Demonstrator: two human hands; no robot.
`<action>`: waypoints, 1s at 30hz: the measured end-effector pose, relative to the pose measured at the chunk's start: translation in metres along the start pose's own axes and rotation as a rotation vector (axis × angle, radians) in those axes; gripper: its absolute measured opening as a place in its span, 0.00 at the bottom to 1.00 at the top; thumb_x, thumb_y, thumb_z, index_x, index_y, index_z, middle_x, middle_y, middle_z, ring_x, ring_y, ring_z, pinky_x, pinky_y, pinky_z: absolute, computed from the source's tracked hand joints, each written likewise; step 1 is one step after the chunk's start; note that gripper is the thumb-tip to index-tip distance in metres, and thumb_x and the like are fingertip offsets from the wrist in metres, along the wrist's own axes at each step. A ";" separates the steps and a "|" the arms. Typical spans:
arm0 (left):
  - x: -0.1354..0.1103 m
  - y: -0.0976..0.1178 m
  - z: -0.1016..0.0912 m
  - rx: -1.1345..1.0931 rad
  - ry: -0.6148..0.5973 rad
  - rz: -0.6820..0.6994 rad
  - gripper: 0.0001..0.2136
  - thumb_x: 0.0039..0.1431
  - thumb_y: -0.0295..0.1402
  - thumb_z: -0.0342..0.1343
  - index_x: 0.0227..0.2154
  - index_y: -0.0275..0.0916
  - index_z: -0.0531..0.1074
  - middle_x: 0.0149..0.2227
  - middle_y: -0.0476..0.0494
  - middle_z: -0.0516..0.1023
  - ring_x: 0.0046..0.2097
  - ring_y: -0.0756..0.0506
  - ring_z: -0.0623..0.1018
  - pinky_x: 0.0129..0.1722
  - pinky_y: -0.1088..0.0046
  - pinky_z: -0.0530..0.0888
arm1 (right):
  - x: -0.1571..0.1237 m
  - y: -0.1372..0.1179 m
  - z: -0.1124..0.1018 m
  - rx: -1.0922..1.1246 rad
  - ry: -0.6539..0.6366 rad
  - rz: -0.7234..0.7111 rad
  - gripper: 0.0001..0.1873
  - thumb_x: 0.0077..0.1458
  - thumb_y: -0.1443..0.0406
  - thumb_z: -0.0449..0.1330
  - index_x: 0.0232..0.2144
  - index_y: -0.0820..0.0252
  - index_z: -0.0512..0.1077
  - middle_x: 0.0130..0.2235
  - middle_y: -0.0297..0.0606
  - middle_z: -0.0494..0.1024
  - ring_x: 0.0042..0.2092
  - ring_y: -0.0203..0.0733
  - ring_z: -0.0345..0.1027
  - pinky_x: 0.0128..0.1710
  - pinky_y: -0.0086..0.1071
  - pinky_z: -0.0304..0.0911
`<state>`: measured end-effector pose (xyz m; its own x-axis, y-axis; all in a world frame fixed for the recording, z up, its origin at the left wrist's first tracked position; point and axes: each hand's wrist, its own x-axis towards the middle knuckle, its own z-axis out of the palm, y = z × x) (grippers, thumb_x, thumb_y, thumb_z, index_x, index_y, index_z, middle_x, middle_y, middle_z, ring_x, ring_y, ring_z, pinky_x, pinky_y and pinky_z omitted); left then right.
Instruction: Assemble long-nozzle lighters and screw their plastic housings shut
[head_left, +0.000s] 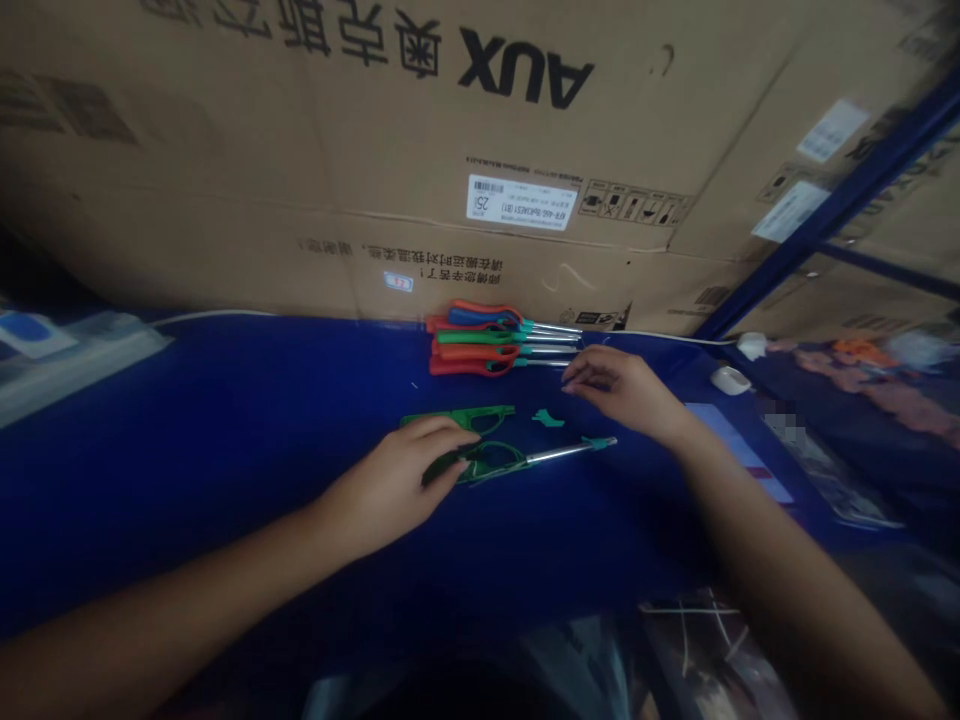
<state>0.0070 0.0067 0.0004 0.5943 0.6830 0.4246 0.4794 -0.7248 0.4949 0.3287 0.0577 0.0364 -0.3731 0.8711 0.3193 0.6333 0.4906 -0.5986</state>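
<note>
My left hand [401,478] rests on a green plastic lighter body [495,460] with a long metal nozzle, fingers curled over its handle end. A separate green half shell [469,417] lies just behind it. A small teal trigger piece [547,418] lies loose on the blue table [225,430]. My right hand [622,390] hovers over the table with its fingers pinched together near the metal tips of a pile of long-nosed lighters [487,340] in red, green, blue and orange. Whether the pinch holds a small part I cannot make out.
Large cardboard boxes [420,150] stand along the back of the table. A white cable runs along their base. A small white object [729,379] and a pale card [739,450] lie at the right. Plastic-wrapped items [67,350] sit at the far left.
</note>
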 end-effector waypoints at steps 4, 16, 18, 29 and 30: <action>0.002 0.001 -0.004 -0.024 0.052 -0.006 0.10 0.67 0.29 0.53 0.46 0.40 0.78 0.43 0.46 0.82 0.43 0.47 0.81 0.45 0.72 0.78 | -0.004 -0.003 0.002 -0.068 -0.088 0.095 0.15 0.56 0.53 0.64 0.28 0.60 0.75 0.25 0.34 0.75 0.26 0.36 0.68 0.27 0.30 0.63; 0.000 0.001 -0.002 0.109 -0.079 -0.018 0.10 0.66 0.36 0.57 0.47 0.42 0.78 0.45 0.44 0.77 0.47 0.43 0.77 0.48 0.65 0.76 | -0.008 -0.030 0.025 -0.070 -0.206 -0.131 0.04 0.62 0.66 0.61 0.36 0.61 0.75 0.30 0.33 0.77 0.29 0.32 0.68 0.30 0.25 0.61; 0.000 -0.001 0.000 0.092 -0.103 -0.021 0.10 0.66 0.35 0.57 0.47 0.42 0.77 0.45 0.44 0.78 0.48 0.43 0.77 0.50 0.64 0.76 | -0.010 -0.037 0.030 -0.031 -0.223 -0.153 0.04 0.62 0.66 0.61 0.36 0.61 0.75 0.31 0.33 0.77 0.29 0.31 0.68 0.29 0.25 0.61; 0.001 0.002 0.002 0.045 -0.119 -0.101 0.10 0.64 0.36 0.59 0.46 0.42 0.79 0.44 0.45 0.78 0.46 0.43 0.79 0.49 0.65 0.77 | -0.015 -0.049 0.047 -0.135 -0.378 -0.317 0.05 0.64 0.69 0.57 0.39 0.59 0.74 0.40 0.37 0.75 0.37 0.36 0.71 0.37 0.29 0.64; 0.001 0.002 0.002 0.039 -0.123 -0.099 0.10 0.64 0.36 0.59 0.46 0.42 0.79 0.44 0.45 0.78 0.46 0.43 0.79 0.48 0.65 0.77 | -0.015 -0.050 0.048 -0.132 -0.381 -0.313 0.05 0.65 0.68 0.57 0.39 0.59 0.74 0.40 0.37 0.75 0.38 0.36 0.71 0.38 0.29 0.65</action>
<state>0.0103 0.0058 0.0003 0.6158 0.7372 0.2782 0.5633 -0.6587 0.4988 0.2701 0.0189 0.0261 -0.7637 0.6247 0.1630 0.5229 0.7466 -0.4113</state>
